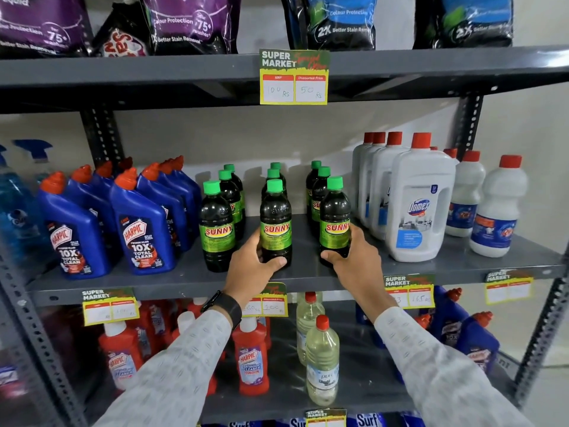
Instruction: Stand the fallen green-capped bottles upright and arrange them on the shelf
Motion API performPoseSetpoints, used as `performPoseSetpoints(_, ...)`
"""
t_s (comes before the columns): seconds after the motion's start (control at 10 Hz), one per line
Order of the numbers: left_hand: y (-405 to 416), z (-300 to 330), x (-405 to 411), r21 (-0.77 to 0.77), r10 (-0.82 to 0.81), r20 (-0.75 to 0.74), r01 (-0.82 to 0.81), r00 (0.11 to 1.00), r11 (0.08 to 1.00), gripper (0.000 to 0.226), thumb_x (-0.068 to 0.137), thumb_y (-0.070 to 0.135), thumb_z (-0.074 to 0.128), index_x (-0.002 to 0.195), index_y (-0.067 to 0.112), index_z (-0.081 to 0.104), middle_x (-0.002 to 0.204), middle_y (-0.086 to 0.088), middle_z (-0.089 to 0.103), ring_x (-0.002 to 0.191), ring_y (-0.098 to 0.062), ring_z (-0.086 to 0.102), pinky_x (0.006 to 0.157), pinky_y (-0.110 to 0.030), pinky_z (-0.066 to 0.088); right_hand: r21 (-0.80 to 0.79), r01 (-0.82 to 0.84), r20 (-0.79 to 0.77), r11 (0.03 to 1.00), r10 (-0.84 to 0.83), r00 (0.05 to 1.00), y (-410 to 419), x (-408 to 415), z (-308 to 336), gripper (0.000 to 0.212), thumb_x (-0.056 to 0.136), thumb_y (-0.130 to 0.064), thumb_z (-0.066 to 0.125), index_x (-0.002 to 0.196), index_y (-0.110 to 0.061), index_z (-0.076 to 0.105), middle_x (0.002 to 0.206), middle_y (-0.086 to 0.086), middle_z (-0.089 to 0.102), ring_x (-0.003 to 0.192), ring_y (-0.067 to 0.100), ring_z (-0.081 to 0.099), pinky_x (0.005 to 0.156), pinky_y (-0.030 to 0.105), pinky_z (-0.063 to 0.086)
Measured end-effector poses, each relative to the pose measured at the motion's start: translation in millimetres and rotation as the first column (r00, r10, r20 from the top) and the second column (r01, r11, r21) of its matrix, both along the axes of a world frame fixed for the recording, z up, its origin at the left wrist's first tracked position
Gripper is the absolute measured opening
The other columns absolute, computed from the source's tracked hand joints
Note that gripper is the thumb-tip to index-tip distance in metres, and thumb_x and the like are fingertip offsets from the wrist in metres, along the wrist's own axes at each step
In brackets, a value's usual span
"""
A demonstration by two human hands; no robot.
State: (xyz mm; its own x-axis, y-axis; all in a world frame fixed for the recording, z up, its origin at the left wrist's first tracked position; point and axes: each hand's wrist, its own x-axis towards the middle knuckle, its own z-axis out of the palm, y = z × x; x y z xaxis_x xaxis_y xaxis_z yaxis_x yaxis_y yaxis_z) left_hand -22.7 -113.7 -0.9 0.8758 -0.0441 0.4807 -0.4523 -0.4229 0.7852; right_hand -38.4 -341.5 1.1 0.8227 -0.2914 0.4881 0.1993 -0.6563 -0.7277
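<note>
Several dark green-capped bottles with green SUNNY labels stand upright in three rows on the grey middle shelf (308, 274). My left hand (251, 269) wraps the base of the front bottle of the middle row (275, 221). My right hand (354, 260) grips the base of the front bottle of the right row (335, 218). The front bottle of the left row (217, 224) stands untouched beside my left hand. Behind each front bottle stand two more, partly hidden. None of the bottles in view lies on its side.
Blue Harpic bottles (141, 229) crowd the shelf's left, white red-capped Domex jugs (418, 204) its right. A price tag (294, 77) hangs from the shelf above, which holds detergent pouches. Below are red Harpic bottles (251, 359) and clear red-capped bottles (321, 362).
</note>
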Motion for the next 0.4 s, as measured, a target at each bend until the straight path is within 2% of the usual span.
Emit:
performPoseSetpoints(0.2,0.7,-1.0,0.5,0.005,-0.007,-0.013,0.007,1.000,1.000,0.082,0.077,0.026,0.082,0.148,0.037,0.044,0.110,0.033,0.062,0.102,0.021,0.057,0.091,-0.011,0.042,-0.002,0.000,-0.018,1.000,0.000,1.000,0.4,0.0,1.2,0.077,0.085,-0.034,0.084,0.150,-0.020,0.044,0.128,0.002,0.071,0.120,0.028,0.064,0.102,0.047,0.051)
performPoseSetpoints(0.3,1.4,2.7,-2.0,0.011,0.006,-0.021,-0.005,1.000,1.000,0.082,0.078,0.024,0.082,0.149,0.037,0.042,0.109,0.034,0.061,0.106,0.016,0.059,0.096,-0.016,0.044,-0.009,0.004,-0.010,1.000,-0.004,1.000,2.2,-4.3,3.0,0.078,0.084,-0.037,0.084,0.149,-0.021,0.045,0.130,0.000,0.070,0.121,0.027,0.064,0.102,0.045,0.051)
performPoseSetpoints(0.4,-2.1,5.1,-8.3,0.008,0.014,0.004,-0.014,1.000,1.000,0.091,0.081,0.030,0.080,0.156,0.034,0.029,0.124,0.022,0.063,0.121,-0.006,0.059,0.102,-0.023,0.043,-0.023,-0.001,0.010,1.000,0.002,1.000,4.0,-6.6,3.9,0.086,0.082,-0.044,0.083,0.152,-0.022,0.039,0.137,-0.001,0.066,0.128,0.027,0.060,0.104,0.043,0.047)
